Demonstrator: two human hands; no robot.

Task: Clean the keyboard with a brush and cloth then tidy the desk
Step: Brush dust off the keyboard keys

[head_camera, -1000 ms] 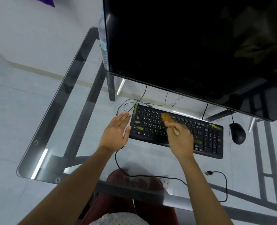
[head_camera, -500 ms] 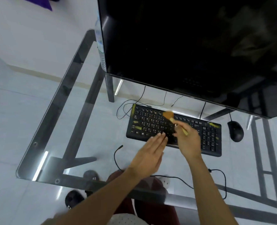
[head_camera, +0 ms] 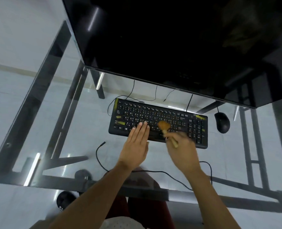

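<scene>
A black keyboard [head_camera: 170,113] with yellow smears lies on the glass desk [head_camera: 37,129], below the monitor. My right hand [head_camera: 181,146] grips a small brush [head_camera: 164,126] by its pale handle; the orange bristles rest on the middle keys. The hand is blurred by motion. My left hand [head_camera: 137,144] lies flat with fingers together, its fingertips on the lower-left keys and its palm over the keyboard's front edge. No cloth is in view.
A large dark monitor [head_camera: 170,38] overhangs the back of the desk. A black mouse [head_camera: 222,122] sits right of the keyboard. Loose black cables [head_camera: 100,159] run across the glass near the front edge. Through the glass I see the desk frame and my legs.
My left hand has moved from beside the keyboard's left end onto its lower-left keys. The brush has swept from the upper rows down to the middle keys.
</scene>
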